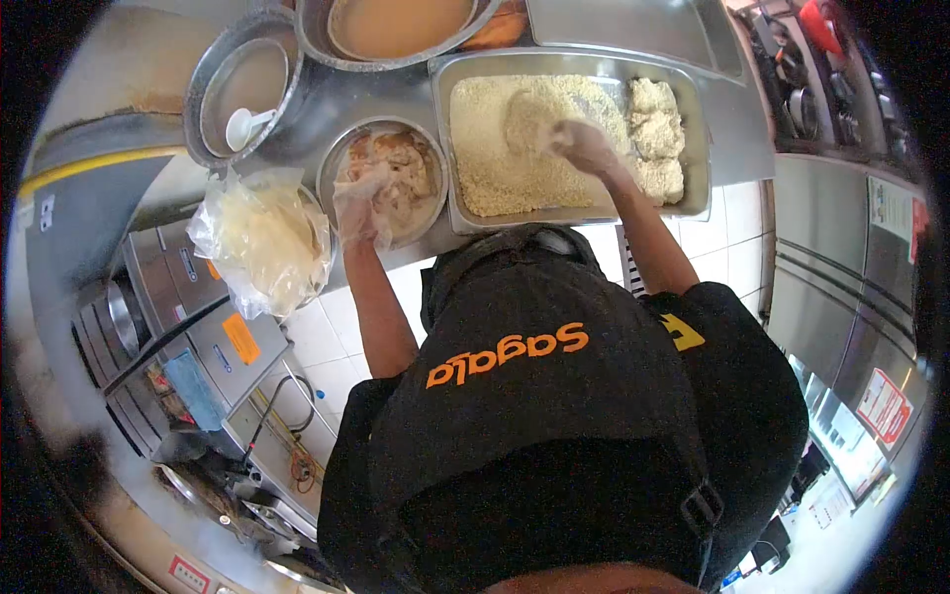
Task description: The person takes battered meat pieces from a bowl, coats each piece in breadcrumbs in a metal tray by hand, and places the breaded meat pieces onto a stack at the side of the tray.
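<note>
My left hand [362, 206], in a loose clear plastic glove, reaches into a round metal bowl [324, 188]. It touches pale, wet pieces of what looks like raw meat [404, 178]; its fingertips blend into them, so their grip is hidden. Over the middle of a deep metal tray [701, 129], my right hand [584, 147] hangs with its fingers curled together. Whatever they hold, if anything, cannot be made out. Pale yellow crumbs [495, 178] fill most of that tray, with a hollow beside the right hand. Several crumb-coated pieces [655, 129] sit along the tray's right side.
A plastic bag with pale contents [262, 238] stands left of the meat bowl. Behind are a basin with a white scoop [245, 127] and a large pot of orange-brown liquid [401, 25]. Another metal tray [633, 25] lies at the back right. Steel cabinets [831, 218] stand at right.
</note>
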Action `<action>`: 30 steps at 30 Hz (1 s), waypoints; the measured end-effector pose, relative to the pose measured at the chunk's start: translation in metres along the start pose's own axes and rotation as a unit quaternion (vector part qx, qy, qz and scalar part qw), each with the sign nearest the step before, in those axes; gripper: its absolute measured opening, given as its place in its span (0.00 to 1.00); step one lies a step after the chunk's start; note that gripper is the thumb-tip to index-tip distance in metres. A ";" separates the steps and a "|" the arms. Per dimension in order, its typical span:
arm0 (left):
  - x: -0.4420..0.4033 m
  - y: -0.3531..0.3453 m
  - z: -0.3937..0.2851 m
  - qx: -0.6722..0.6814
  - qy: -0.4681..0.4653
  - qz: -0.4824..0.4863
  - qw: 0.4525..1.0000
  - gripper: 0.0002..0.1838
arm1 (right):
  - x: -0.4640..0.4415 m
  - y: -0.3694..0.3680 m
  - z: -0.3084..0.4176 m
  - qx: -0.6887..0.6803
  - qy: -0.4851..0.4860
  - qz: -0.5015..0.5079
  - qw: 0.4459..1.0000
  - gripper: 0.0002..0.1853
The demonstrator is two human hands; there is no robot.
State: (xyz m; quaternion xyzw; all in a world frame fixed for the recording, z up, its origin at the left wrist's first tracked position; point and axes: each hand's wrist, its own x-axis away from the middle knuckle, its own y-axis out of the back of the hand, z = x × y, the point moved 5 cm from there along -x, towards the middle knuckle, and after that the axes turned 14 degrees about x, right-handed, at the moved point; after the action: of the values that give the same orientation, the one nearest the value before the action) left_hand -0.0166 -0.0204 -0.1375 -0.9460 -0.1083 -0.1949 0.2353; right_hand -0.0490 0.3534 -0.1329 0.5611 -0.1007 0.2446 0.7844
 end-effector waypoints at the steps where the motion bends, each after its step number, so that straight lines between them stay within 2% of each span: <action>1: -0.001 0.002 0.000 -0.021 -0.006 0.020 1.000 0.20 | 0.011 0.002 0.005 0.001 -0.056 0.074 0.996 0.22; 2: 0.000 0.005 0.005 0.016 0.014 0.011 1.000 0.20 | 0.018 0.000 0.005 0.002 -0.111 0.148 0.983 0.22; 4: 0.011 -0.004 0.006 0.091 0.054 -0.003 0.994 0.20 | 0.005 -0.060 0.006 -0.048 0.130 0.029 0.990 0.24; 6: 0.012 -0.002 0.001 -0.032 0.025 -0.003 0.999 0.22 | 0.012 -0.061 0.030 -0.304 0.102 0.100 0.942 0.26; 7: 0.012 -0.002 0.000 -0.093 0.009 -0.002 0.996 0.23 | 0.021 -0.045 0.067 -0.510 -0.049 0.223 0.830 0.27; 8: 0.011 -0.003 0.001 -0.054 0.015 -0.023 0.998 0.23 | -0.014 -0.091 0.068 -0.483 0.069 0.179 0.854 0.27; 10: 0.012 -0.004 0.005 0.023 0.028 -0.067 0.997 0.21 | -0.058 -0.133 0.061 -0.373 0.228 0.124 0.891 0.26; 11: 0.013 -0.007 -0.001 -0.046 -0.020 -0.056 0.997 0.21 | -0.065 -0.132 0.061 -0.295 0.268 0.114 0.910 0.25; 12: 0.014 -0.009 -0.009 -0.114 -0.069 -0.044 0.990 0.21 | -0.068 -0.127 0.062 -0.294 0.253 0.099 0.916 0.25; 13: 0.012 -0.009 -0.011 -0.121 -0.077 -0.045 0.989 0.22 | -0.071 -0.121 0.063 -0.293 0.237 0.084 0.922 0.25; 14: 0.011 -0.009 -0.014 -0.127 -0.085 -0.047 0.987 0.24 | -0.077 -0.114 0.058 -0.369 0.167 0.067 0.912 0.26; 15: 0.005 -0.001 -0.011 -0.071 -0.053 -0.063 0.994 0.28 | -0.081 -0.101 0.051 -0.440 0.097 0.049 0.891 0.26; 16: 0.001 0.008 -0.004 -0.015 -0.019 -0.080 0.997 0.32 | -0.081 -0.080 0.043 -0.351 0.052 0.016 0.935 0.23; 17: -0.001 0.020 -0.003 -0.215 -0.030 -0.087 0.972 0.32 | -0.079 -0.054 0.035 -0.259 0.005 -0.016 0.966 0.20; 18: 0.003 0.022 -0.008 -0.407 -0.040 -0.089 0.908 0.31 | -0.080 -0.041 0.025 -0.164 -0.043 -0.047 0.984 0.17; 20: 0.009 0.019 -0.011 -0.525 -0.067 -0.069 0.846 0.29 | -0.086 -0.038 0.017 -0.070 -0.030 -0.035 0.996 0.17; 21: 0.026 -0.015 -0.028 -0.462 -0.081 -0.048 0.882 0.27 | -0.087 -0.035 0.006 -0.023 -0.032 -0.030 0.999 0.17; 24: 0.031 -0.039 -0.028 -0.226 -0.036 -0.008 0.973 0.23 | -0.117 -0.037 -0.015 0.103 0.089 -0.102 0.985 0.11; 26: 0.023 -0.034 -0.021 -0.053 0.024 0.004 0.998 0.22 | -0.131 -0.042 -0.044 0.079 -0.025 -0.222 0.971 0.13; 27: 0.020 -0.032 -0.019 -0.039 0.003 0.002 0.999 0.21 | -0.129 -0.038 -0.051 0.068 -0.078 -0.277 0.955 0.14; 29: 0.020 -0.018 -0.010 -0.017 -0.030 -0.004 0.999 0.19 | -0.127 -0.051 -0.052 0.070 -0.128 -0.275 0.950 0.19; 30: 0.017 -0.008 -0.004 -0.069 -0.060 0.017 0.996 0.19 | -0.125 -0.055 -0.050 0.070 -0.153 -0.274 0.947 0.21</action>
State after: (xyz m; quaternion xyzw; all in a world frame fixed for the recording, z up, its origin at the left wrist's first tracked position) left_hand -0.0048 -0.0137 -0.1241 -0.9716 -0.0920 -0.1409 0.1662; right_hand -0.1350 0.3525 -0.2501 0.6514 -0.0441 -0.0621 0.7549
